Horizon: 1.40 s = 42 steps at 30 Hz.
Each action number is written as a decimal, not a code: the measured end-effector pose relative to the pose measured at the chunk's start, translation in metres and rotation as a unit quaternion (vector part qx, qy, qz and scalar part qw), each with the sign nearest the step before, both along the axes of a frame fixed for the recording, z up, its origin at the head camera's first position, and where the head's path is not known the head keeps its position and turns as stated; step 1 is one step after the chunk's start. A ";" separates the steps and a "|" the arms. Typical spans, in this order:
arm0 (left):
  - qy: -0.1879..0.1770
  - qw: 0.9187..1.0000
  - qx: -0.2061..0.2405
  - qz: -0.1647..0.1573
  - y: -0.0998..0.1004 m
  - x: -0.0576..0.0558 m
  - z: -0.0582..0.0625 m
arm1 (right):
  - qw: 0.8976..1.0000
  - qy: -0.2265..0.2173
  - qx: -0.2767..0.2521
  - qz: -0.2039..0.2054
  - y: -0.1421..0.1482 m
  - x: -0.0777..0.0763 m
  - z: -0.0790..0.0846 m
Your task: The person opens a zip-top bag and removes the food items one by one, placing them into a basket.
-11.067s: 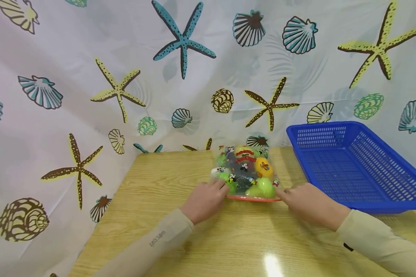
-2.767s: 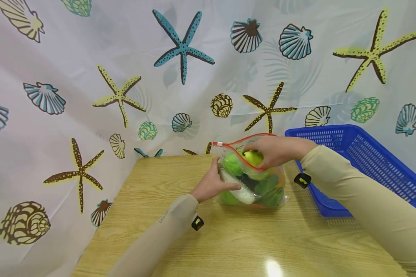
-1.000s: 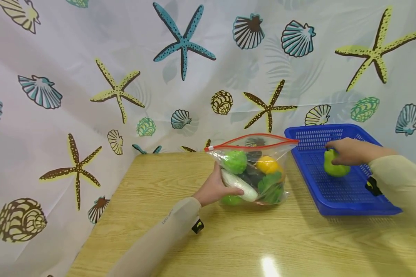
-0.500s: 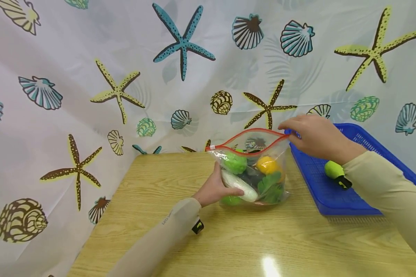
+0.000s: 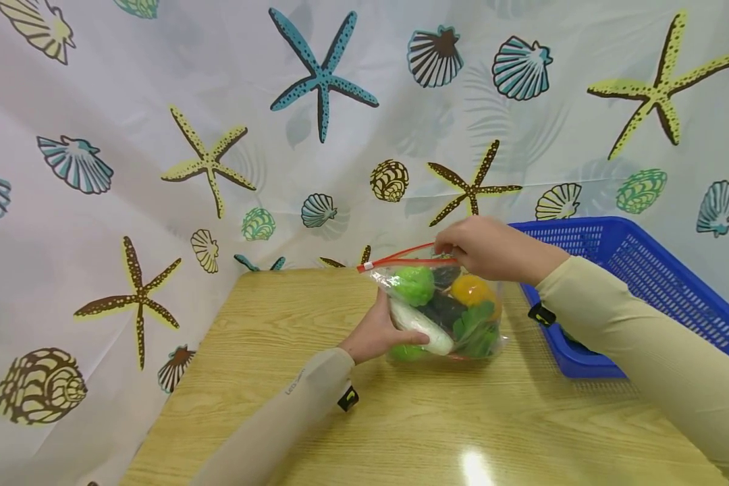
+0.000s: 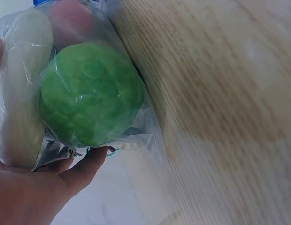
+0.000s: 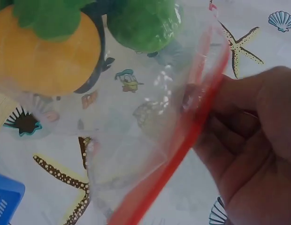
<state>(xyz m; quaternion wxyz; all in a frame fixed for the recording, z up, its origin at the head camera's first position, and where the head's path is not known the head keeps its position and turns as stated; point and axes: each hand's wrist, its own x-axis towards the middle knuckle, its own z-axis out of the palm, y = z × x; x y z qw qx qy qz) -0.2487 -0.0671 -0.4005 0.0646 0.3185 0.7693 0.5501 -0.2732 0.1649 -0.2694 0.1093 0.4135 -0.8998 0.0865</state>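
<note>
A clear zip bag (image 5: 492, 331) with a red seal stands on the table. Inside are a white radish-like piece (image 5: 422, 327), a bumpy light-green ball (image 5: 414, 285), an orange pumpkin-like piece (image 5: 470, 290) and leafy greens (image 5: 474, 331). My left hand (image 5: 373, 331) grips the bag's left side, thumb across the white piece; in the left wrist view its fingers reach beneath a green ball (image 6: 91, 93). My right hand (image 5: 492, 248) pinches the red seal (image 7: 183, 140) along the top, its thumb seen against the strip in the right wrist view. The mouth gapes on the slider side.
A blue plastic basket (image 5: 638, 236) stands at the right, partly covered by my right forearm. A sliver of green (image 5: 577, 339) shows inside it under the sleeve. The wooden table (image 5: 279, 317) meets a seashell-print cloth (image 5: 340, 169) behind.
The right hand took a green pear from the bag and left it in the basket. It came back to the bag's right corner, then moved left along the seal. The left hand kept its grip.
</note>
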 end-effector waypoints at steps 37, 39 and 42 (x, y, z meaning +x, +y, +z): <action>0.014 1.000 -0.005 -0.011 -0.001 0.001 0.000 | 0.992 -0.114 0.054 0.011 -0.032 -0.020 -0.034; 0.012 1.000 -0.006 -0.010 -0.001 0.001 -0.001 | 0.993 -0.109 0.043 0.010 -0.030 -0.019 -0.031; 0.015 1.000 -0.008 -0.007 -0.001 0.001 -0.002 | 0.993 -0.113 0.031 0.002 -0.025 -0.018 -0.025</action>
